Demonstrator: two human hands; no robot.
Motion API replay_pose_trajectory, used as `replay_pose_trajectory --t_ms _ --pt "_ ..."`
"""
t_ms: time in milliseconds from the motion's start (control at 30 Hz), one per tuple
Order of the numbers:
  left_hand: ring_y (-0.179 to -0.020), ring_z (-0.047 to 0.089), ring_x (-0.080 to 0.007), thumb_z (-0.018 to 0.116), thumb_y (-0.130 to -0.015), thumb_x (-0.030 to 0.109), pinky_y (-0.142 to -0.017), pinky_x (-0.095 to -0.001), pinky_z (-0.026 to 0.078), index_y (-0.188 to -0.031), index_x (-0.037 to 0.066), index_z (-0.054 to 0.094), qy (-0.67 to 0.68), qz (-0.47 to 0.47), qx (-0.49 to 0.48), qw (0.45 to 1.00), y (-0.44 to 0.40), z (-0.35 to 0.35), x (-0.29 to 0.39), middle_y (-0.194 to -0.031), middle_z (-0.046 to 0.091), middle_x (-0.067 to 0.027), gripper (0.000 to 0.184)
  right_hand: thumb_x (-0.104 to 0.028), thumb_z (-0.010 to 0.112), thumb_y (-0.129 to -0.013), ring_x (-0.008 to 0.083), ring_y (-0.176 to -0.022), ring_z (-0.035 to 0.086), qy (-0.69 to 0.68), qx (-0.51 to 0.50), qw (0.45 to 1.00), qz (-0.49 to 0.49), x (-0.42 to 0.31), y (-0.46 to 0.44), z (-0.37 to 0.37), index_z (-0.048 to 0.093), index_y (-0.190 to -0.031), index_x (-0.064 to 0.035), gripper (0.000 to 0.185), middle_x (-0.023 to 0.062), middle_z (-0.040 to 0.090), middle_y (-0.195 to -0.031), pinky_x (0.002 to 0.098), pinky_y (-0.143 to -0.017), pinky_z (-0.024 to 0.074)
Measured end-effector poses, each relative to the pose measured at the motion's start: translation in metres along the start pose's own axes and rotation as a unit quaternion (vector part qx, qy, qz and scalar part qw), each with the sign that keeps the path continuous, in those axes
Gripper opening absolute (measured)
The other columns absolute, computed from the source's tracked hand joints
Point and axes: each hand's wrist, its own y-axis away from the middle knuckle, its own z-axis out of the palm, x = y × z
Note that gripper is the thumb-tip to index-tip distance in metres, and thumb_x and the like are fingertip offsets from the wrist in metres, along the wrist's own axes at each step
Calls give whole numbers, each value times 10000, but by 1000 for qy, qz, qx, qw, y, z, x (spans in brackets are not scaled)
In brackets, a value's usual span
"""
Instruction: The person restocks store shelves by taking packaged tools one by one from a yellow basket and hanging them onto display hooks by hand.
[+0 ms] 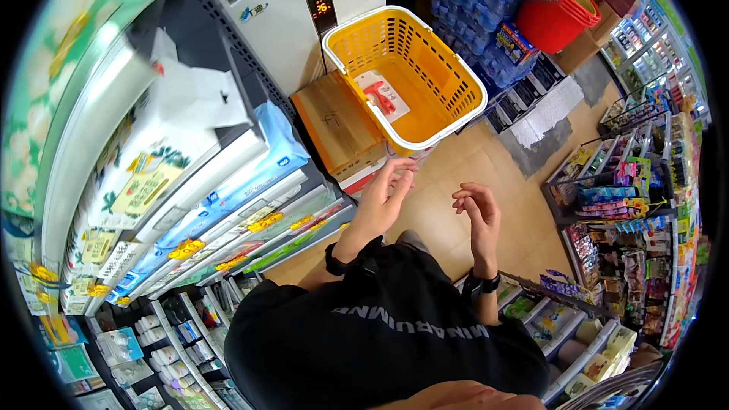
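My left hand is raised just below the near corner of a yellow basket, its fingers apart and nothing in it. To the right, over the floor, my right hand is held up with loosely curled fingers, also without anything in it. The basket has a white rim and slotted walls. Inside it lies a red item on a white card. Beneath and beside the basket is a brown cardboard box. The two hands do not touch each other.
Shelves with packaged tissues rise on the left. A white appliance stands behind the box. Bottled water packs and a red bucket are at the top. Snack racks line the right, above the tiled floor.
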Motion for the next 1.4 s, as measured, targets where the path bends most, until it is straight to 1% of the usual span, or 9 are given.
replay_pose_trajectory --t_ms 233,633,833,933,1100,1167,1233,1333,1400 --pt "-917 680 -158 527 -1031 174 -841 -298 509 -1222 5 547 -40 2 13 999 -46 18 -11 -1133 678 -111 255 -88 554 -1000 136 -847 616 0 -19 998 57 12 -64 -18 625 -1151 24 201 85 682 -1020 262 -750 490" --pt "-930 675 -165 548 -1022 207 -820 -286 491 -1192 14 574 -119 -17 193 974 -131 56 -15 -1108 680 -97 258 -87 531 -999 124 -848 627 43 -269 960 62 19 -256 -40 610 -1177 1 213 78 686 -1024 256 -725 506" --pt "-921 681 -175 556 -1014 197 -829 -291 488 -1173 12 587 -118 -15 271 955 -141 83 -20 -1092 684 -99 245 -154 561 -959 132 -792 669 174 -432 882 73 63 -374 27 626 -1143 -3 247 83 712 -953 257 -629 529" --pt "-796 592 -148 600 -982 180 -723 -276 472 -1156 22 611 -110 -13 323 940 -137 94 -18 -1054 703 -89 236 -191 583 -942 125 -808 674 263 -470 833 130 96 -416 79 633 -1141 12 288 94 707 -947 270 -598 537" --pt "-834 626 -168 603 -981 171 -746 -290 486 -1131 14 613 -108 1 381 918 -133 104 -21 -1048 706 -102 218 -178 599 -859 229 -660 691 490 -509 702 91 227 -450 117 657 -1080 78 343 172 718 -889 345 -566 558" --pt "-846 636 -177 601 -981 165 -757 -293 489 -1130 12 612 -114 -8 396 911 -128 108 -16 -1044 704 -105 213 -196 597 -853 264 -616 693 477 -529 701 31 308 -452 111 693 -1014 52 311 187 718 -818 364 -562 561" --pt "-857 647 -186 600 -982 160 -768 -296 492 -1128 10 611 -118 -17 414 902 -124 109 -15 -1041 702 -108 209 -213 595 -846 299 -572 695 462 -549 696 -30 302 -443 114 729 -948 26 293 202 717 -748 383 -559 565" --pt "-867 655 -192 596 -982 145 -777 -297 493 -1133 10 610 -103 -31 434 895 -117 111 -21 -1036 700 -110 203 -250 640 -817 299 -588 694 549 -540 638 -9 288 -425 107 708 -847 76 335 229 695 -713 371 -564 565" --pt "-864 657 -192 591 -984 140 -748 -294 495 -1137 8 609 -95 -15 454 886 -116 111 -24 -1023 698 -109 203 -252 645 -816 296 -562 690 562 -472 678 39 290 -420 104 716 -803 42 303 193 693 -669 384 -559 568"
